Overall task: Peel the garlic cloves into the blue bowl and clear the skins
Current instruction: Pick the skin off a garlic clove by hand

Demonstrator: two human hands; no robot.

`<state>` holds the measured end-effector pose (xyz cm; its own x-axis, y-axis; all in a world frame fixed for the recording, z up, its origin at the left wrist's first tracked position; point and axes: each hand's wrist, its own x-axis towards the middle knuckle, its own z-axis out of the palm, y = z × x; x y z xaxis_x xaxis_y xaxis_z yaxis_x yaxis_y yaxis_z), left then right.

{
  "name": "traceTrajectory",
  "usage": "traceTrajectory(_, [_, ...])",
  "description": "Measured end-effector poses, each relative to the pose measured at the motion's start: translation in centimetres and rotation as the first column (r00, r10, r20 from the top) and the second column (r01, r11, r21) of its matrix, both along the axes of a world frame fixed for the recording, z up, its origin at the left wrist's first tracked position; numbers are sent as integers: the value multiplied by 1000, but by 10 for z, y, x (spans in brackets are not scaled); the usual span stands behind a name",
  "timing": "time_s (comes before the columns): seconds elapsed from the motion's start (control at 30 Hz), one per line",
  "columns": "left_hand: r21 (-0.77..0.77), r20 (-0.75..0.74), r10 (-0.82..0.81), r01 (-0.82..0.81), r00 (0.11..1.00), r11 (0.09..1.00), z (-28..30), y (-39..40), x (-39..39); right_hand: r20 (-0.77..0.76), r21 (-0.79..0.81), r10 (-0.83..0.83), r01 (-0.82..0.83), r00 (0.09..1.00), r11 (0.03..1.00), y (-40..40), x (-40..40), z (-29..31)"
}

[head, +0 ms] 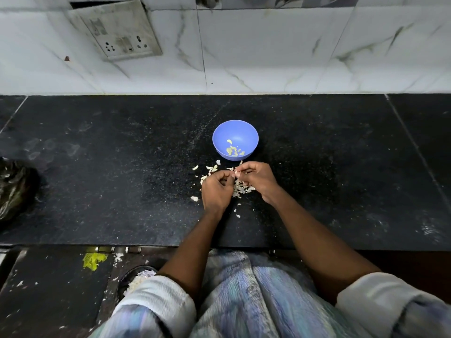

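Note:
A small blue bowl (235, 129) stands on the black stone counter and holds several peeled garlic cloves (233, 150) at its bottom. Just in front of it, my left hand (216, 190) and my right hand (256, 178) meet fingertip to fingertip, pinching a small garlic clove (235, 172) between them. A heap of pale garlic skins (240, 189) lies on the counter under and between the hands. More loose skins (211, 168) are scattered to the left, near the bowl's base.
A crumpled black plastic bag (14, 189) lies at the counter's left edge. A tiled wall with a socket plate (117, 30) rises behind. The counter's front edge (97, 246) runs below my forearms; skins and a yellow scrap (94, 259) litter the floor.

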<state>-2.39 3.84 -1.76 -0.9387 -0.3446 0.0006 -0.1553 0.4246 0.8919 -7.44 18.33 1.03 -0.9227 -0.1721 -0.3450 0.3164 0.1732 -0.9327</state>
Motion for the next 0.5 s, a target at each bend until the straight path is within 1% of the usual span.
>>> traceTrajectory(0.17, [13,19,49,-49,999,999,0,1,-1,-107,60,40,-33,993,998,1,-1,1])
traceTrajectory(0.27, [55,9,24,-25,1000,998,2,-1,-2,-162,136,55,-33,985,990,1,-3,2])
traceTrajectory(0.33, [77,7,2,-3,1000,997,5,-2,-3,-164,142,57,-33,985,989,2,-3,3])
traceTrajectory(0.5, [78,17,9,-11,1000,997,5,-1,-4,-152,156,40,-16,988,988,3,-3,6])
